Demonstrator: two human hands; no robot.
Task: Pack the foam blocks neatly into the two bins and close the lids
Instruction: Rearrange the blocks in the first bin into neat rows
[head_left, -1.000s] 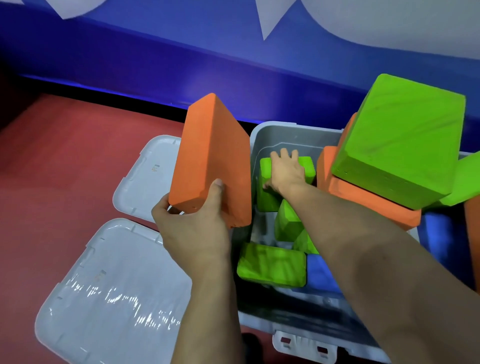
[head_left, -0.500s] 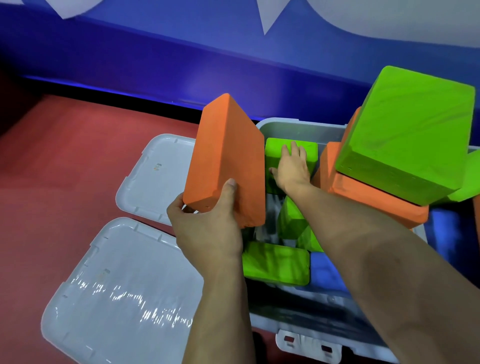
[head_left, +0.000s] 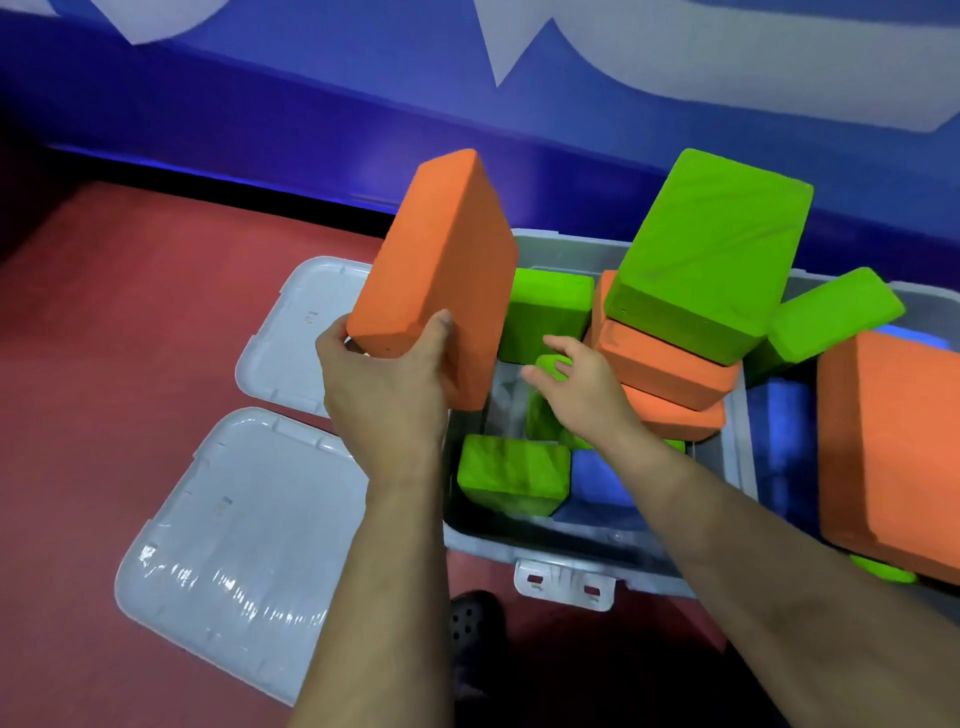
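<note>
On the red floor (head_left: 119, 332) at my far left lie two grey lids, the near lid (head_left: 228, 551) glossy with reflections and the far lid (head_left: 296, 332) just beyond it, both off their bins. My left hand (head_left: 384, 395) grips the lower end of a big orange block (head_left: 441, 270), thumb across its front face and fingers curled round the back, holding it tilted above the left rim of the grey bin (head_left: 561, 540).

Inside that bin a green block (head_left: 511, 480) lies flat near the front wall, touching a blue block (head_left: 597, 488) beside it, and another green block (head_left: 545, 317) stands against the back. My right hand (head_left: 582, 389) reaches down into the middle with fingers loosely spread over a small green piece (head_left: 550, 364) (I cannot tell whether they actually touch it); it holds nothing.

Further right, two orange slabs (head_left: 670, 374) are stacked over the bin's right edge with a large green block (head_left: 711, 254) tilted on top. Beyond them sit a smaller green block (head_left: 836, 322), a blue block in the second bin (head_left: 779, 441), and a broad orange block (head_left: 893, 447) at the far right.
</note>
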